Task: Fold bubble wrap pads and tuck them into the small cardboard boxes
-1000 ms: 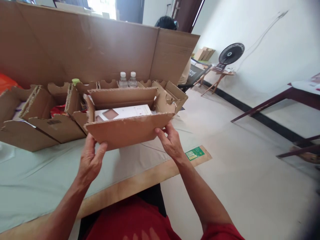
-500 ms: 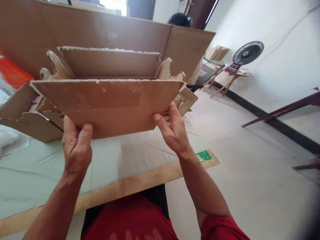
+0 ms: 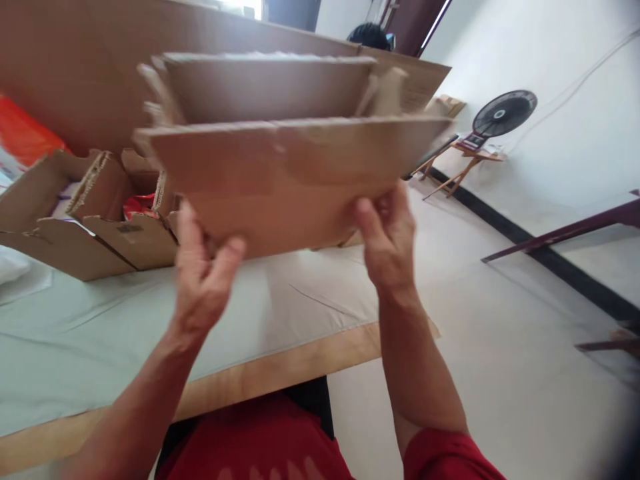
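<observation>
Firstly, left hand (image 3: 203,283) and right hand (image 3: 391,243): partly closed, thumbs flat against near wall of one open-topped cardboard box (image 3: 295,177), upper centre of frame; remaining fingers mostly hidden. Grip set at both lower corners, presumably to keep the wide form level. Box apparently clear of pale cloth (image 3: 300,297), centre. Outward: open carton (image 3: 135,245), red packet (image 3: 138,206) inside, left; cardboard panel (image 3: 90,53), upper left; black fan (image 3: 503,115), upper right.

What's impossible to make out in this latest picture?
Head view:
Open brown cardboard box: inner bottom, hidden by its front side.
Left hand, right hand: some fingertips, hidden by the box.
Orange-red object: left part, cut off by picture edge.
Person: mostly hidden behind tall brown cardboard panel.
</observation>
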### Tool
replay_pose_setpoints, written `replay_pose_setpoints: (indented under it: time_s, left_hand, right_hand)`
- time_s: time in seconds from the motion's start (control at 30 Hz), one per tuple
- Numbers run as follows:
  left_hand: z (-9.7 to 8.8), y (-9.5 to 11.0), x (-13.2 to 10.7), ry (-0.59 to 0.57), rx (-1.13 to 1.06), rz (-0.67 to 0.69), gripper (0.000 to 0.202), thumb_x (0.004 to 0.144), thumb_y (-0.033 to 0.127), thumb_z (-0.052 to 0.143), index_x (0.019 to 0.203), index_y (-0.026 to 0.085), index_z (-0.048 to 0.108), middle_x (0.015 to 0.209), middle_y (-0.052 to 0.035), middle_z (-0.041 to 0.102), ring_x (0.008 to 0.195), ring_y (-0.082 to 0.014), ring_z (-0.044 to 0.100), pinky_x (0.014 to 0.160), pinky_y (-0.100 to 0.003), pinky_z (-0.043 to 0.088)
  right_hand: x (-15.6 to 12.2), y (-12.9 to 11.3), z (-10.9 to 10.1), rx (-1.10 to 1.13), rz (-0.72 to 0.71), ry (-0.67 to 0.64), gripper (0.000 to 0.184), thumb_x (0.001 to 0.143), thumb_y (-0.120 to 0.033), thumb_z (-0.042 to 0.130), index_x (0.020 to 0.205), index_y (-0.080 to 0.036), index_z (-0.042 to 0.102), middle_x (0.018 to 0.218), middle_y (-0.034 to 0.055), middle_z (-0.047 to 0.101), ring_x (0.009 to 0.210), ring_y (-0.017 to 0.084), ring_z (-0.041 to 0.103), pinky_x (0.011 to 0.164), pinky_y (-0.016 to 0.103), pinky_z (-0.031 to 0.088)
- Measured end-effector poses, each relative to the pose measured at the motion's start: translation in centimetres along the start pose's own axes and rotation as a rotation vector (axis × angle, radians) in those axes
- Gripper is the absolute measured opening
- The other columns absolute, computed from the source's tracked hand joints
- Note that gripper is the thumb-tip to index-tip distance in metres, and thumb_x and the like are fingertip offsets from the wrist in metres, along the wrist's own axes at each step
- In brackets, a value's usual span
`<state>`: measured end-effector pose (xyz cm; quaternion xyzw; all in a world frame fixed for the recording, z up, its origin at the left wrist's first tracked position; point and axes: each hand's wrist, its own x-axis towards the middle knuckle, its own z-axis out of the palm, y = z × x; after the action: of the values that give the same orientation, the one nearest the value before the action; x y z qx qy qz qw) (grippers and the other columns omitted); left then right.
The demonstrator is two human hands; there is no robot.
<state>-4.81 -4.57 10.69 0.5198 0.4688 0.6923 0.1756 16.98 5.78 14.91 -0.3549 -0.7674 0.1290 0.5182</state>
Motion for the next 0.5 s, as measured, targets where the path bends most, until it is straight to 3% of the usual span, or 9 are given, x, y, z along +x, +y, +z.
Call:
replay_pose_setpoints:
  time_s: [0.07,0.13,0.2,0.33,0.43,0.5]
  left_hand:
    - [1.6,-0.5,-1.3,-0.063,0.010,-0.039,0.072,0.092,0.042,0.071,0.155,0.025,0.041,0.154,-0.0099,0.053,0.144,-0.0299,0.050,0.124,-0.049,0.036]
    - [1.7,-1.5,-3.2,-0.025,0.077,-0.114,0.071,0.090,0.043,0.072,0.153,0.025,0.044,0.149,-0.0104,0.056,0.141,-0.0303,0.052,0.122,-0.048,0.039]
    - [0.3,-2.9,-5.4,0.046,0.137,-0.188,0.070,0.089,0.042,0.073,0.151,0.024,0.047,0.146,-0.0105,0.058,0.140,-0.0302,0.053,0.122,-0.047,0.038]
    - [-3.4,-5.6,-8.8,0.046,0.136,-0.319,0.069,0.087,0.038,0.074,0.150,0.023,0.050,0.146,-0.0110,0.059,0.142,-0.0307,0.050,0.123,-0.045,0.036]
    - [-4.5,-7.0,-10.5,0.075,0.078,-0.427,0.069,0.086,0.039,0.075,0.149,0.024,0.053,0.144,-0.0104,0.062,0.140,-0.0302,0.053,0.121,-0.043,0.039]
    - [-4.7,-7.7,-11.4,0.109,0.065,-0.463,0.067,0.085,0.040,0.077,0.147,0.023,0.055,0.142,-0.0104,0.063,0.136,-0.0297,0.056,0.119,-0.042,0.041]
  right_hand:
    - [-1.9,0.9,-1.2,-0.003,0.053,0.080,0.047,0.105,-0.053,0.045,0.146,-0.031,0.047,0.129,0.0099,0.062,0.126,0.031,0.059,0.101,0.050,0.054]
    - [-4.8,1.5,-1.2,0.044,0.141,0.061,0.048,0.102,-0.053,0.052,0.144,-0.029,0.048,0.129,0.0111,0.063,0.124,0.031,0.060,0.103,0.050,0.053]
    - [-8.2,1.7,-0.3,0.102,0.232,-0.044,0.054,0.097,-0.052,0.062,0.143,-0.027,0.050,0.132,0.0125,0.064,0.124,0.032,0.061,0.107,0.051,0.051]
    - [-13.5,3.2,1.4,0.117,0.363,-0.216,0.066,0.085,-0.052,0.077,0.140,-0.024,0.054,0.135,0.0149,0.065,0.125,0.035,0.060,0.112,0.057,0.047]
    - [-15.4,5.7,0.6,0.150,0.420,-0.326,0.075,0.080,-0.061,0.080,0.141,-0.023,0.056,0.138,0.0160,0.065,0.130,0.038,0.059,0.114,0.058,0.045]
    - [-15.8,7.5,-0.2,0.224,0.406,-0.417,0.100,0.074,-0.070,0.082,0.154,-0.023,0.046,0.151,0.0179,0.057,0.141,0.039,0.053,0.118,0.057,0.043]
